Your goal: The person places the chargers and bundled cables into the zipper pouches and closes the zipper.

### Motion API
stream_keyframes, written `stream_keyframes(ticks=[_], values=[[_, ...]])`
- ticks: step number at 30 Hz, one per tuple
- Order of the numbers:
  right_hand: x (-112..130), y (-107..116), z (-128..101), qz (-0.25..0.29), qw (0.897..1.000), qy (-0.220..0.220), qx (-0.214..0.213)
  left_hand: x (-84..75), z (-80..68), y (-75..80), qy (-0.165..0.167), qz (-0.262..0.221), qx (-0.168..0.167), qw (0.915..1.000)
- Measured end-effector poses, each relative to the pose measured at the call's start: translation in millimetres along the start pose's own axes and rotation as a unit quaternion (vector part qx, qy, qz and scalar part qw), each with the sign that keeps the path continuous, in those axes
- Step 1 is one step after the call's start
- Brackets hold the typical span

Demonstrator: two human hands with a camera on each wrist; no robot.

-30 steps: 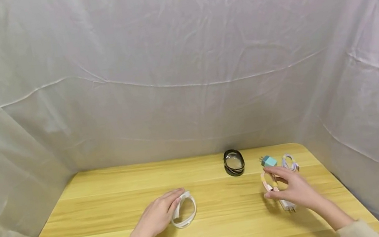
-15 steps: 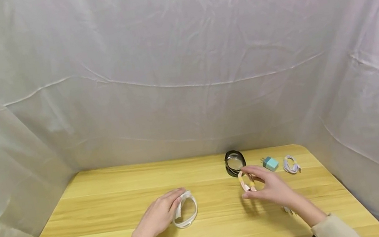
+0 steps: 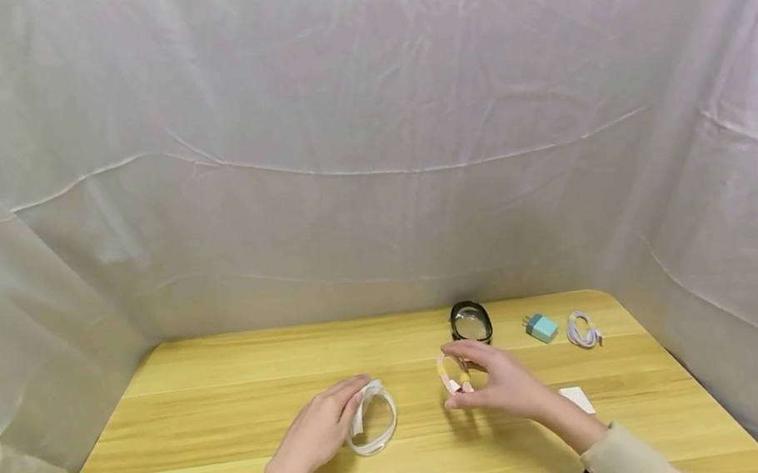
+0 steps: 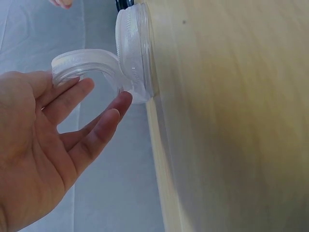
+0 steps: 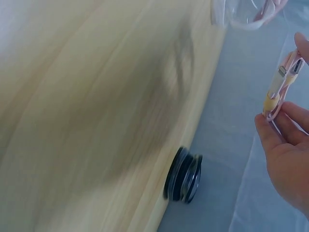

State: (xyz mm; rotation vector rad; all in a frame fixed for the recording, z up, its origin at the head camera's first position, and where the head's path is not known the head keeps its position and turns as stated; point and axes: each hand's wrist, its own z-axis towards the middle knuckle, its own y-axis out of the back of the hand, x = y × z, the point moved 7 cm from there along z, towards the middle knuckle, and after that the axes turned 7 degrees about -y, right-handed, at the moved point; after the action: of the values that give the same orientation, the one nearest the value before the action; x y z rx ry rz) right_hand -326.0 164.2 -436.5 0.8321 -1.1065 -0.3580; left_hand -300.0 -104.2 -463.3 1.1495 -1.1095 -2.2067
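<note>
A coiled pink cable (image 3: 452,371) is pinched in the right hand (image 3: 500,386) above the bench (image 3: 173,408) middle, while the white band (image 3: 374,423) is touched by the left hand (image 3: 315,434) with straight fingers; a steady set-down beside the band seems called for.

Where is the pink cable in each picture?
Head: pink cable pinched in the right hand, table middle.
Left wrist: not in view.
Right wrist: right edge, in the fingers.
Shared landmark: black ring on the table.
</note>
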Motion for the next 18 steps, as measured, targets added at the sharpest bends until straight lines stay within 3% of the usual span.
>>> stream_keyframes(ticks=[9,18], values=[[15.0,-28.6,6.8,0.034,0.998,0.014,0.047,-3.0,0.6,1.1,0.000,-0.003,-0.003,1.0000],[20.7,-52.3,12.3,-0.001,0.997,0.006,0.072,-1.2,0.9,1.0,0.007,-0.004,-0.003,1.0000]])
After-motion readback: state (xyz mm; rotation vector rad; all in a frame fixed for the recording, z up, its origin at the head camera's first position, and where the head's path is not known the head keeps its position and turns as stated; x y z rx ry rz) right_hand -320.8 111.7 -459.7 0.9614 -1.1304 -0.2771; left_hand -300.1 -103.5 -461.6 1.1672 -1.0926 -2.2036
